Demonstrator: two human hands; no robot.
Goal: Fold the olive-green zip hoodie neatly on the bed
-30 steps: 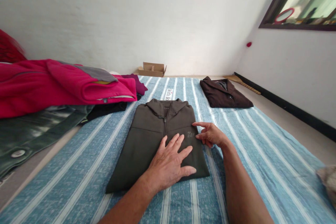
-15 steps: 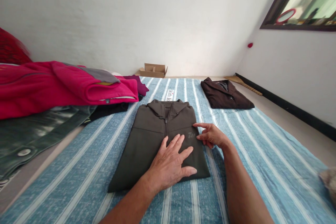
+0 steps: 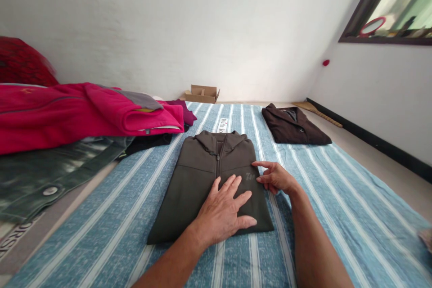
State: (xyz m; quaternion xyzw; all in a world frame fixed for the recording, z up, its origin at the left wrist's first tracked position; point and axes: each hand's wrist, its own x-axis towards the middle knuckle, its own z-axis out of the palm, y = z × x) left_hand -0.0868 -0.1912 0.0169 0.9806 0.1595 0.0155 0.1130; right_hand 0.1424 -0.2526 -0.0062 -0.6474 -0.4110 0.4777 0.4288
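A dark olive zip-up jacket [image 3: 199, 189] lies folded into a neat rectangle on the blue striped sheet [image 3: 111, 229], its collar and zip facing up and a faint pale logo on the chest. My left hand [image 3: 226, 211] rests flat on its front, fingers spread, beside the zip line. At the jacket's right edge is my right hand [image 3: 275, 176], index finger stretched out and thumb apart, both tips touching the fabric's side; its other fingers curl under. Neither hand grips anything that I can see.
A folded dark brown garment [image 3: 293, 126] lies at the far right of the sheet. On the left are piled a pink fleece jacket [image 3: 84, 110] and dark green denim [image 3: 60, 175]. An open cardboard box [image 3: 202, 94] sits against the wall.
The whole view has shifted slightly, so everything appears a little farther right. Both hands keep their places on the jacket, which lies as before.
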